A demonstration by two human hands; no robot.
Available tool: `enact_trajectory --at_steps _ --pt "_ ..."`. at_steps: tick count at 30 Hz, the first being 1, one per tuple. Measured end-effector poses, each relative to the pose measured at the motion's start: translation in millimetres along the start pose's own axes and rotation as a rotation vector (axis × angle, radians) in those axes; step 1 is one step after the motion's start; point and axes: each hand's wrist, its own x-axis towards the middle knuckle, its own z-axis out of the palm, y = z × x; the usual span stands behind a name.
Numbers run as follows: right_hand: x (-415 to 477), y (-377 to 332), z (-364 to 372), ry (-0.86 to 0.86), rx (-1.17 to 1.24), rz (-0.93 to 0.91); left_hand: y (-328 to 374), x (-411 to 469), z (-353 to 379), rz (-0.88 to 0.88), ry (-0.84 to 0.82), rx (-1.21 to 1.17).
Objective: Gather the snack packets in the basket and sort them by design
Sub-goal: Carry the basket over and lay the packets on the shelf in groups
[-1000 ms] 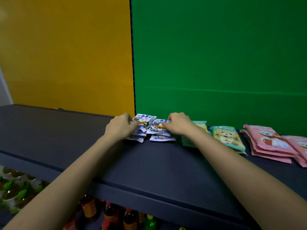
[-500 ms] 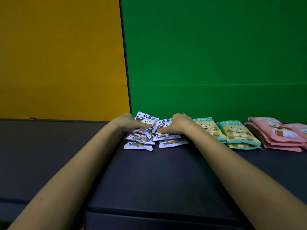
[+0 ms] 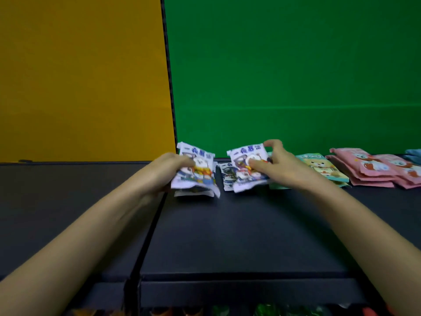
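My left hand [image 3: 165, 171] grips a small stack of white-and-blue cartoon snack packets [image 3: 196, 167], raised and tilted above the dark tabletop [image 3: 227, 236]. My right hand [image 3: 276, 166] pinches another white-and-blue packet [image 3: 245, 166] by its top corner and front. One more white-and-blue packet [image 3: 226, 176] lies between the two, partly hidden. To the right lie green bear packets [image 3: 321, 166], a pile of pink packets [image 3: 373, 168] and a blue packet [image 3: 414, 155] at the frame edge. No basket is in view.
A yellow wall panel [image 3: 79, 76] and a green panel [image 3: 296, 65] stand right behind the tabletop. Below the table's front edge, bottle tops [image 3: 264, 310] show on a lower shelf.
Both hands were pressing on the white-and-blue packets lying together; now each has lifted packets and the hands have drawn apart, left to the left, right to the right.
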Motion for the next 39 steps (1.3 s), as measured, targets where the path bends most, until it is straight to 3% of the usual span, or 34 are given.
enact_trajectory --at_steps 3,6,15,23,27,30,33,39 --pt "-37 19 0 -0.064 0.145 0.009 -13 -35 8 -0.008 -0.043 -0.022" --pt "-57 30 11 -0.097 0.14 0.055 -37 -47 8 -0.07 -0.007 0.079" --pt "-65 23 22 -0.103 -0.391 0.046 -42 -50 6 -0.016 -0.081 0.772" --pt "-59 5 13 -0.1 -0.643 0.0 -24 -51 16 0.001 0.08 1.133" --pt "-32 -13 9 -0.071 -0.349 -0.129 -18 -25 2 0.099 0.297 0.902" --pt "0 -28 28 -0.173 -0.098 -0.121 -24 9 1 -0.013 0.195 0.527" --pt "27 -34 51 -0.199 -0.126 -0.081 -32 31 4 -0.12 0.142 0.23" --pt "46 -45 71 -0.184 -0.258 -0.054 -38 34 9 -0.125 0.164 0.096"
